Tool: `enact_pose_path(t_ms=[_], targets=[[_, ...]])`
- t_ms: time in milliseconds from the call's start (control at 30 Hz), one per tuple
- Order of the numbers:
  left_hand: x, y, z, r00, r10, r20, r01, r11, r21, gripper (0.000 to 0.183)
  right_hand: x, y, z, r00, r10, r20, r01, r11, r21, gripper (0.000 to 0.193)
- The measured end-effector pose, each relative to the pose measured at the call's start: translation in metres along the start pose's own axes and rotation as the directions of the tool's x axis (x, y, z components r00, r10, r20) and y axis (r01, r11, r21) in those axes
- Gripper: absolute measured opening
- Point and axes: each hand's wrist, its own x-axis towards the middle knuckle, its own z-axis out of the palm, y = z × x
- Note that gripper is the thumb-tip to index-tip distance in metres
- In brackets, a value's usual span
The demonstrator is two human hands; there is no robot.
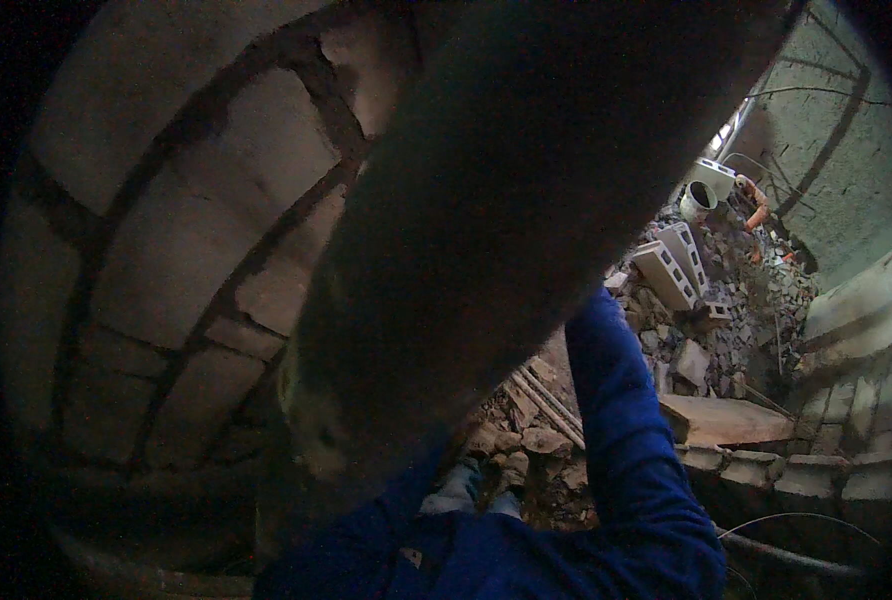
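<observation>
Dark object (blurred) hides both hands.

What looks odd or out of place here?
A large dark blurred shape hides much of the view; neither hand shows. Pale grey hollow concrete blocks lie askew on loose grey stone rubble, not stacked.
</observation>
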Motion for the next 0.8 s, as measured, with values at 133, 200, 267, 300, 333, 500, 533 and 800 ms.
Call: enact_pose_path(t_ms=[133, 200, 267, 300, 333, 500, 533, 800], targets=[[-0.006, -0.003, 0.035, 0.999, -0.046, 0.008, 0.047, 0.99, -0.133, 0.032, -0.042, -0.005, 0.007, 0.942, 0.184, 0.28, -0.306, 0.811, 0.498, 0.04], [-0.005, -0.003, 0.06, 0.97, 0.003, -0.243, -0.026, 0.996, -0.09, 0.028, -0.053, -0.012, 0.001, 0.923, 0.128, 0.362, -0.289, 0.854, 0.433, 0.04], [-0.002, -0.009, 0.085, 0.722, 0.164, -0.672, -0.126, 0.986, 0.105, 0.025, -0.056, -0.02, -0.011, 0.915, 0.151, 0.375, -0.302, 0.873, 0.384, 0.041], [-0.003, -0.015, 0.098, 0.618, 0.219, -0.755, -0.058, 0.971, 0.234, 0.024, -0.058, -0.024, -0.02, 0.91, 0.168, 0.38, -0.311, 0.881, 0.356, 0.041], [-0.003, -0.016, 0.11, 0.589, 0.264, -0.764, 0.034, 0.936, 0.35, 0.023, -0.058, -0.028, -0.027, 0.917, 0.18, 0.355, -0.329, 0.844, 0.423, 0.041], [-0.008, -0.015, 0.169, 0.745, 0.325, -0.582, 0.29, 0.629, 0.722, 0.017, -0.066, -0.044, -0.054, 0.965, 0.006, 0.263, -0.073, 0.967, 0.244, 0.04], [-0.008, -0.014, 0.18, 0.746, 0.328, -0.579, 0.303, 0.606, 0.735, 0.016, -0.067, -0.044, -0.057, 0.967, -0.031, 0.254, 0.001, 0.993, 0.12, 0.039], [-0.018, -0.021, 0.211, 0.594, 0.373, -0.713, 0.489, 0.537, 0.688, 0.019, -0.066, -0.038, -0.06, 0.947, 0.019, 0.32, -0.033, 0.999, 0.039, 0.027]])
